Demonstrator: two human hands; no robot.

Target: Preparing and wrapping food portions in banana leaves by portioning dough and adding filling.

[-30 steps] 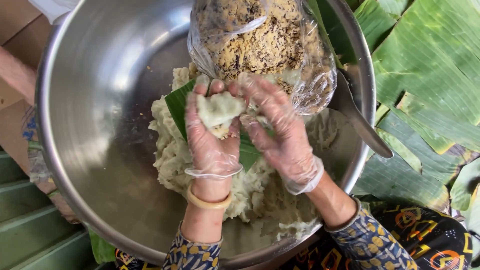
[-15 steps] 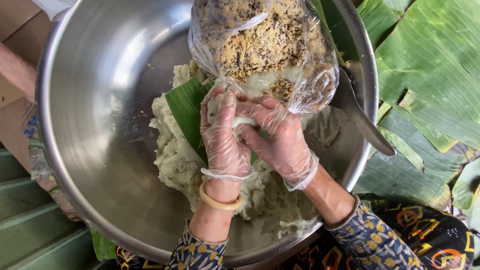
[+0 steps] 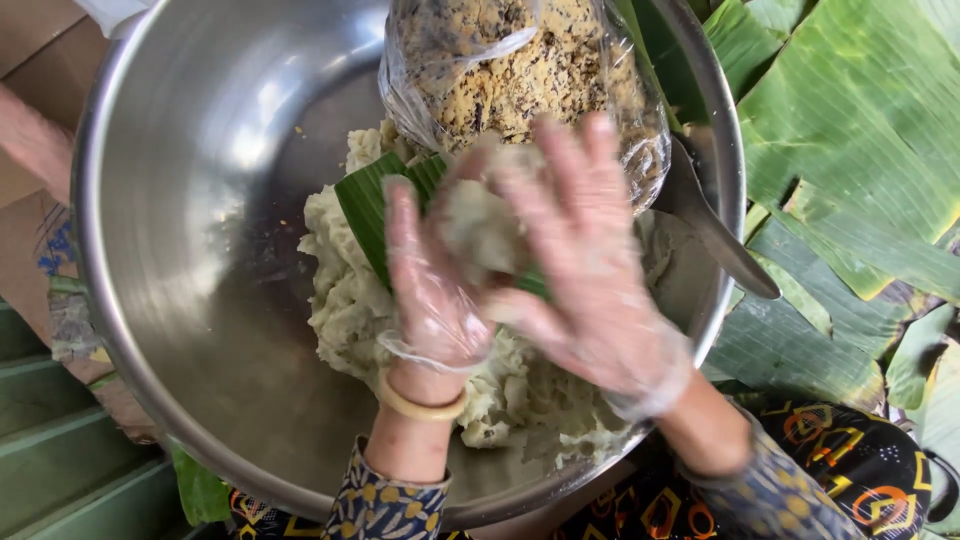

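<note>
Both my hands wear thin clear plastic gloves and work over a large steel bowl [image 3: 190, 250]. My left hand [image 3: 430, 290] cups a lump of pale dough [image 3: 480, 225] from below. My right hand [image 3: 590, 270] lies flat over the lump with fingers spread, blurred by motion. A strip of green banana leaf [image 3: 365, 205] lies under my hands on the mass of pale dough [image 3: 345, 300] in the bowl. A clear plastic bag of crumbly yellow-brown filling [image 3: 510, 65] sits at the bowl's far side.
A metal spoon [image 3: 715, 230] rests on the bowl's right rim. Cut banana leaves [image 3: 850, 150] cover the surface to the right. Cardboard [image 3: 30, 120] and green steps [image 3: 40, 430] lie at the left.
My hands closed together around the dough lump, and the right hand now sweeps flat across it, blurred. The camera view has drawn closer to the bowl.
</note>
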